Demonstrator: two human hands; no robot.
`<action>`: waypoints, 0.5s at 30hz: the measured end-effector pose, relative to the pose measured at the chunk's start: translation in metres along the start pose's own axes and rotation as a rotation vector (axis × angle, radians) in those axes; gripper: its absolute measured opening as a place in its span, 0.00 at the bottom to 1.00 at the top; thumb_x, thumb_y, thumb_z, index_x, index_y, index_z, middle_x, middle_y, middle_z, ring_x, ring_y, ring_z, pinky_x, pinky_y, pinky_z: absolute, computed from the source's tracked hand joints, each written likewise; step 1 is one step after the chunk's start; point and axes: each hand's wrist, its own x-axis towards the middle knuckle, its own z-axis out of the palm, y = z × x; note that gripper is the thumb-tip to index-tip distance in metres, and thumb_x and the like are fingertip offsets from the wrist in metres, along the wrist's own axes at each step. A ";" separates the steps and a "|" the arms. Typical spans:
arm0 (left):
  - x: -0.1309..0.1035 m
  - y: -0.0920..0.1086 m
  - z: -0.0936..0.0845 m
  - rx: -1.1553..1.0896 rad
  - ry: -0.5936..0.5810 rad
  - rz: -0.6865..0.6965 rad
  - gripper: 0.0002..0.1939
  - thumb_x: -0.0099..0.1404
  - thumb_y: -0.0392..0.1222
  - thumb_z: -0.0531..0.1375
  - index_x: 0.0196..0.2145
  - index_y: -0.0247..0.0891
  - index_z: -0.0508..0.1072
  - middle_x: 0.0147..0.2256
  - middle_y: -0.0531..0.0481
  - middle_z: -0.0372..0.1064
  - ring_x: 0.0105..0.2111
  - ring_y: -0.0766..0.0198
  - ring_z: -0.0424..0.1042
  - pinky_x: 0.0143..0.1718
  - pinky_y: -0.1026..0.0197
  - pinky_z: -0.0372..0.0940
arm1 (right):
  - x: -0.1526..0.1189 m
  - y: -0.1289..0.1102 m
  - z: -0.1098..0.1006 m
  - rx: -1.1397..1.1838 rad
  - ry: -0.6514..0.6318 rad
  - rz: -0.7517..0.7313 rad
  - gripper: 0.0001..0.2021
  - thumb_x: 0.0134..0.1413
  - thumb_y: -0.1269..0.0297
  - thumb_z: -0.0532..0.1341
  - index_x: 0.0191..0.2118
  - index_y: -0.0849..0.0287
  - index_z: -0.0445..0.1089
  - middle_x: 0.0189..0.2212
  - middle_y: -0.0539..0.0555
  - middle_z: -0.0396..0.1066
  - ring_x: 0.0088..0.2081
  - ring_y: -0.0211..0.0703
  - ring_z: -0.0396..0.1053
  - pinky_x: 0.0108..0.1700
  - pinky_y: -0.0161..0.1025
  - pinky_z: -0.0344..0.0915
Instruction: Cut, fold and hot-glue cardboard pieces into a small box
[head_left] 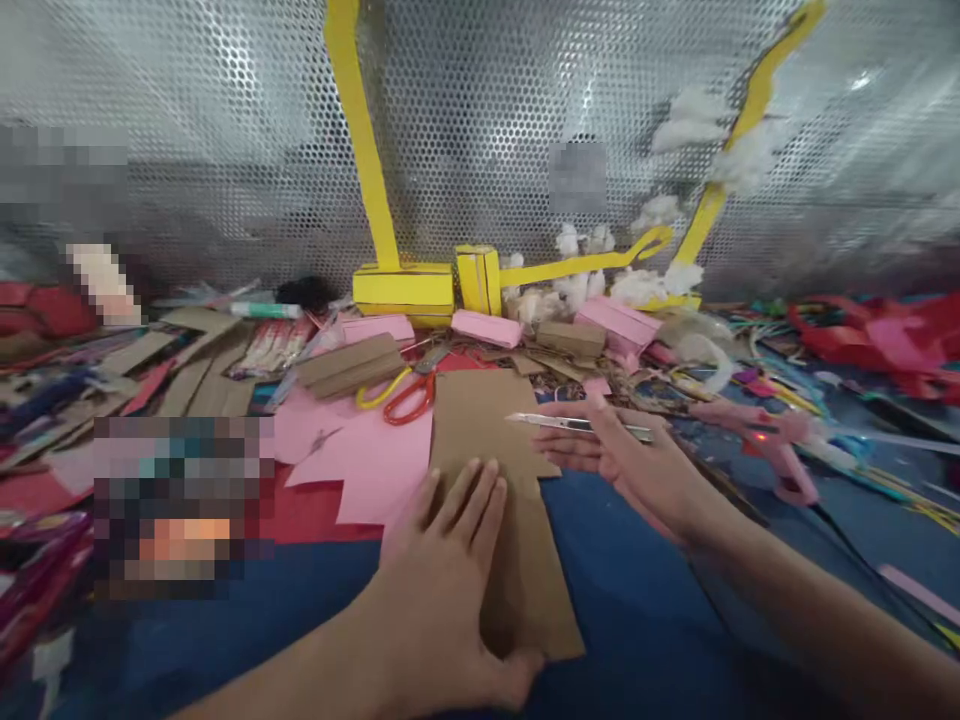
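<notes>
My left hand [450, 580] lies with fingers outstretched on a cut piece of brown cardboard [491, 420], pressing it to the blue surface. In my right hand [637, 460] is a slim silver craft knife [589, 425], gripped between thumb and fingers. Its pointed tip faces left, over the upper part of the cardboard; whether it touches is unclear. Pink paper [375, 460] sits left of the cardboard, partly behind my left hand. Scissors with orange and yellow handles [410, 397] rest at the cardboard's upper left edge.
To the right lies a pink glue gun [784, 440] with a lit red light and a black cord. Yellow boxes [403, 288] and yellow strips stand against the perforated silver backdrop. Cotton tufts [637, 285], pink blocks [615, 322] and cardboard scraps [352, 365] crowd the back.
</notes>
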 end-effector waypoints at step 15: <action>-0.027 0.018 -0.038 0.621 0.672 0.512 0.19 0.70 0.30 0.51 0.54 0.22 0.72 0.51 0.32 0.78 0.50 0.44 0.78 0.48 0.50 0.74 | 0.035 0.014 -0.032 0.162 0.280 -0.393 0.17 0.64 0.48 0.61 0.43 0.57 0.78 0.36 0.57 0.82 0.39 0.48 0.81 0.46 0.44 0.75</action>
